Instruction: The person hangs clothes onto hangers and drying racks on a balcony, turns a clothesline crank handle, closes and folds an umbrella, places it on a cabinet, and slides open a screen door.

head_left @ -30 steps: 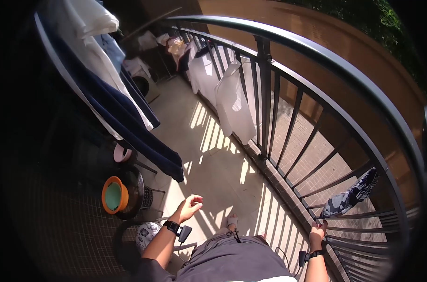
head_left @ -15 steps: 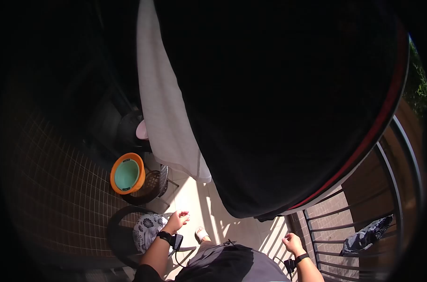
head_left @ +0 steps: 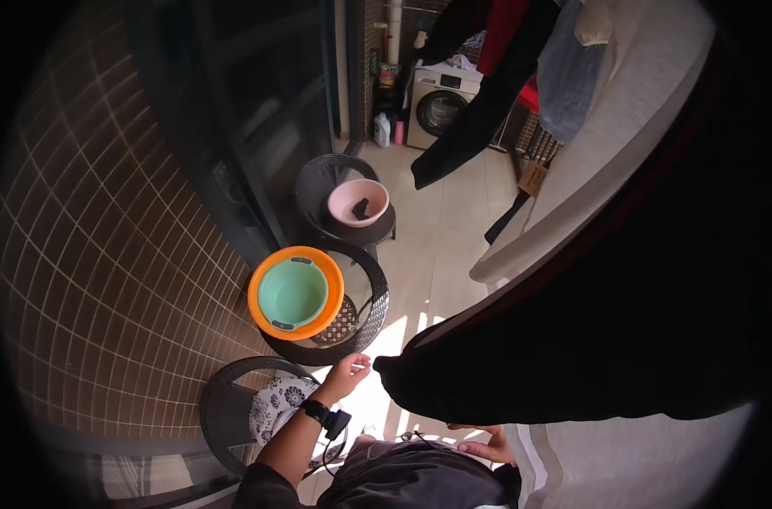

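A large black hanging cloth [head_left: 572, 365] fills the right side of the view, with a pale cloth [head_left: 632, 136] hanging behind it. My left hand [head_left: 345, 379] is just left of the black cloth's lower corner, fingers loosely extended, with no visible hold on anything. Under the black cloth's lower edge is my right hand [head_left: 488, 447], fingers stretched out and partly covered by the fabric. I cannot see whether it touches the cloth.
A green basin [head_left: 292, 293] sits inside an orange basin [head_left: 336, 284] on a round wicker-rimmed table [head_left: 377, 293]. Beyond it, a pink basin [head_left: 339, 209] rests on a wicker chair [head_left: 308, 180]. A washing machine [head_left: 420, 127] stands at the back. A patterned cushion [head_left: 277, 405] lies on the near chair.
The view has turned left, bringing the washing machine and pink basin into sight and the railing out of it. My right hand has moved left, under the black cloth.
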A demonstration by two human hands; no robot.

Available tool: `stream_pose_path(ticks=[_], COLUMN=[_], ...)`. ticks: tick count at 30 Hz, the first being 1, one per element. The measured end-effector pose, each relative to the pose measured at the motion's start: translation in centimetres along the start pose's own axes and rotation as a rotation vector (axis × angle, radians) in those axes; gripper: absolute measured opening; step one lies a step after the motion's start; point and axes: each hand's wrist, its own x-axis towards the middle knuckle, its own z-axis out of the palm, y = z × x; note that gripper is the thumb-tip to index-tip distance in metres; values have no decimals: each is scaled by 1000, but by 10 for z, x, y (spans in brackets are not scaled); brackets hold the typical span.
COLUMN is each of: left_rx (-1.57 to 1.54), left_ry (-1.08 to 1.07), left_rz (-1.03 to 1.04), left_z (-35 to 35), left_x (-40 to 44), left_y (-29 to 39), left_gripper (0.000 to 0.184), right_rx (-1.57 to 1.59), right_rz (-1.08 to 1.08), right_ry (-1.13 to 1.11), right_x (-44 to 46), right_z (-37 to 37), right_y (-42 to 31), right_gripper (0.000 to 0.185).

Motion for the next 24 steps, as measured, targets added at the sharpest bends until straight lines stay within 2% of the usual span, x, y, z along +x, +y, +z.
stream_pose_path(ticks=[5, 11, 14, 15, 18, 19, 20, 22, 23, 24], left_rx=[-113, -153, -154, -182, -117, -153, -271, 339, 490, 109], left_ry=[-13, 48, 91, 112, 80, 101, 41, 44, 36, -142], left_rz=[-50, -39, 68, 17, 31, 211, 204, 436, 649, 483], left_z=[-24, -34, -37, -36, -37, -34, -32, -38, -38, -28], left_x=[62, 179, 252, 278, 351, 380, 399, 454, 488, 529], left_y=[6, 26, 51, 63, 110, 129, 147, 154, 152, 122], left_gripper=[29, 30, 30, 30, 37, 41, 46, 53, 56, 58], right_rx=[-44, -77, -80, -80, -81, -79, -73, -62, -59, -57], right_rz=[21, 40, 43, 30, 23, 22, 24, 36, 41, 53], right_ry=[14, 74, 134, 150, 220, 244, 267, 311, 333, 345], right_x=[69, 193, 250, 270, 315, 329, 343, 372, 388, 404], right_z=[-27, -78, -125, -142, -193, -207, -220, -240, -247, -252], right_y=[-57, -82, -118, -134, -173, -185, -197, -218, -226, -235], right_gripper=[40, 39, 38, 38, 38, 38, 38, 37, 37, 37])
